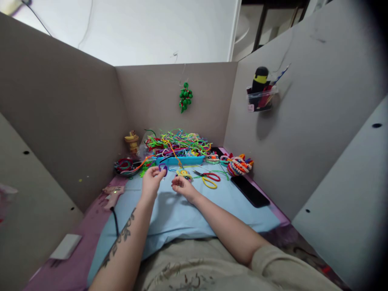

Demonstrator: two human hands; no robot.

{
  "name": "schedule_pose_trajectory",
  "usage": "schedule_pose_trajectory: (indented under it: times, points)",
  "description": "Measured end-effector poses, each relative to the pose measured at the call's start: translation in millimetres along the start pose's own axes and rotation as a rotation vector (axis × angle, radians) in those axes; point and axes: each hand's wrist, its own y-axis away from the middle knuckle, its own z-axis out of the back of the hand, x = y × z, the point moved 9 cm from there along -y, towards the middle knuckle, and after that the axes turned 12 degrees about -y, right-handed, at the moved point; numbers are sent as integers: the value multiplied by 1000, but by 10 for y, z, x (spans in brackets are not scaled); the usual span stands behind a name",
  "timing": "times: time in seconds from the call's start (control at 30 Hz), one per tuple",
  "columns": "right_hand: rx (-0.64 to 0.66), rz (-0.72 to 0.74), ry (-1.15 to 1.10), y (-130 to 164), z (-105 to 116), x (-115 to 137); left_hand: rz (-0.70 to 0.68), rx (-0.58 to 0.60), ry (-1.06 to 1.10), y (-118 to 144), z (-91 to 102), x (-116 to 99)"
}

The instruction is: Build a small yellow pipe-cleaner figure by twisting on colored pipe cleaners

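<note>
My left hand (pixel 152 180) pinches a purple pipe cleaner (pixel 163 167) bent into a loop, held above the blue cloth (pixel 172 218). To its right, my right hand (pixel 184 189) has its fingers curled together; whatever they hold, if anything, is too small to make out. Just beyond the right hand lies a small yellow piece (pixel 183 173) made of pipe cleaners, partly covered by the hand. Beside it rest scissors (pixel 209 178) with one red and one yellow handle, blades apart.
A blue tray (pixel 182 160) heaped with colourful pipe cleaners (pixel 178 143) stands at the back. On the left lies a pink glue gun (pixel 113 195); on the right, a black phone (pixel 250 190) and a striped pipe-cleaner piece (pixel 238 165). Grey panels (pixel 176 74) enclose the table.
</note>
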Motion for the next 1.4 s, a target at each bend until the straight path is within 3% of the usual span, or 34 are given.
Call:
schedule_pose_trajectory:
  times: [0.17,0.33,0.57,0.9,1.1,1.4]
  points:
    - [-143,39,-69,-24,148,74,106,68,171,88,-513,368]
    - [-247,32,-140,-27,289,45,199,132,282,195,-746,612]
    - [-306,8,-147,-3,356,6,291,250,304,254,-816,701]
    - [-397,53,-271,13,459,-1,291,295,348,287,-861,678]
    - [-406,88,-226,-1,470,31,194,265,365,251,-840,617]
    - [-444,105,-189,6,512,36,157,218,312,208,-786,629]
